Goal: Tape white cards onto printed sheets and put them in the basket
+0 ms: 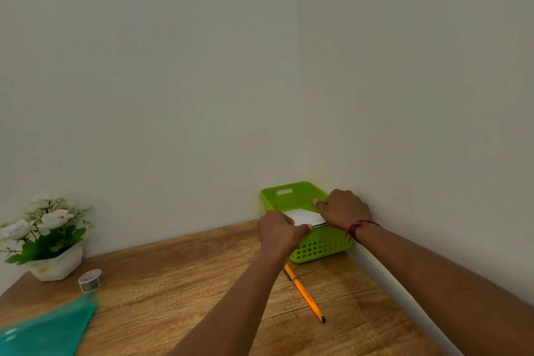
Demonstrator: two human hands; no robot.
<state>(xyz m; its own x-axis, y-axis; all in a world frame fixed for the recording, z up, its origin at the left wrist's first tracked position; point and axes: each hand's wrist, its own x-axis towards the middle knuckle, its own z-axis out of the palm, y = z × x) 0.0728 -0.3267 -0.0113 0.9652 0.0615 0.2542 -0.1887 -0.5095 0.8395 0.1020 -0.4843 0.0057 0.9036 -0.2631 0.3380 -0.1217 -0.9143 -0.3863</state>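
A bright green perforated basket [291,196] stands in the far right corner of the wooden table, against both walls. Over its open top lies a white sheet [302,217], held level by both hands. My left hand [278,230] pinches the sheet's near left edge, fingers curled. My right hand [342,208] grips its right edge at the basket's right rim. I cannot tell whether a card is taped on the sheet. A roll of clear tape [90,280] sits at the left of the table.
A yellow pen [304,293] lies on the table [179,283] just in front of the basket. A white pot of artificial flowers [47,240] stands at the far left. A teal plastic folder [46,329] covers the near left corner.
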